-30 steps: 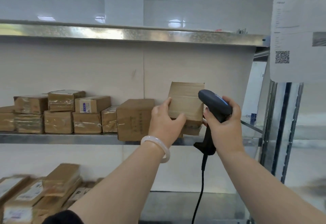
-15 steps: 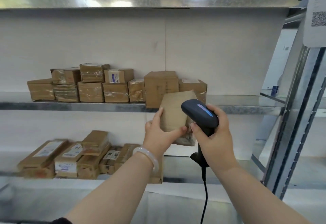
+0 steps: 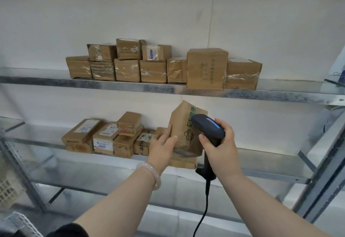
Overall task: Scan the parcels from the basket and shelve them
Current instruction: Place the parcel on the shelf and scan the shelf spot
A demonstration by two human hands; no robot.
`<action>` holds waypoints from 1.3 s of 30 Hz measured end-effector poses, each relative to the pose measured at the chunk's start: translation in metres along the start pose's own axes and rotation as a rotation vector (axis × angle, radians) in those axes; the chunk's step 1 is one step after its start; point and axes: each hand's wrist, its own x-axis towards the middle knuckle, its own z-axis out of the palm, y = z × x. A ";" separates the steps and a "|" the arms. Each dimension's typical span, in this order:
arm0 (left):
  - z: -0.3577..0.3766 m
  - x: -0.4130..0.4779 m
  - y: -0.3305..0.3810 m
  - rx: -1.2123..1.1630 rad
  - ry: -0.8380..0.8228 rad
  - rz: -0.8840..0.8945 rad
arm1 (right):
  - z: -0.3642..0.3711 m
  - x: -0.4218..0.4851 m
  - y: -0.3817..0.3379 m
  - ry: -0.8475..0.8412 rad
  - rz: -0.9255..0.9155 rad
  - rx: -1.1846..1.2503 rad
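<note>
A: What fills our view, starting with the biggest thing?

B: The metal shelving [image 3: 280, 95]. Low on our left is a corner of a white lattice basket [image 3: 8, 192], near enough to feed from, we'd guess.

A: And on the shelves?

B: A row of taped boxes [image 3: 153, 68] stands against the wall on the upper level, some stacked two high, probably to save width. The lower shelf [image 3: 261, 159] carries flatter parcels [image 3: 104, 139] bunched together, several with labels facing up where we can read them.

A: Where is the one we're working on?

B: The brown parcel [image 3: 182, 124] is upright at the right end of that lower bunch, above a flat box [image 3: 183, 163]. We cannot tell whether it rests on the box. Our left hand [image 3: 161, 148] grips it, fingers along its left side and thumb across the front, which steadies it.

A: And the scanner?

B: Our right hand [image 3: 223, 149] is wrapped round the handle of the scanner [image 3: 208, 127]. Its head is close to the parcel's printed face and its cable [image 3: 205, 208] hangs down. We judge the parcel is about to be shelved.

A: Anything smaller?

B: A pale bracelet [image 3: 149, 174] on our left wrist.
</note>
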 end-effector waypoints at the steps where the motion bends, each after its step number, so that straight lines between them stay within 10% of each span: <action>1: -0.002 0.000 -0.003 0.036 0.029 0.032 | 0.002 -0.002 0.002 -0.003 0.006 -0.001; 13: 0.007 -0.006 -0.028 0.241 0.051 0.054 | 0.026 -0.022 0.015 -0.140 0.005 0.004; 24: -0.002 -0.003 -0.042 -0.255 -0.051 -0.155 | 0.008 0.000 0.033 -0.046 0.142 -0.005; 39: -0.020 0.013 -0.059 -0.237 -0.068 -0.323 | 0.013 -0.007 0.040 -0.175 0.060 -0.022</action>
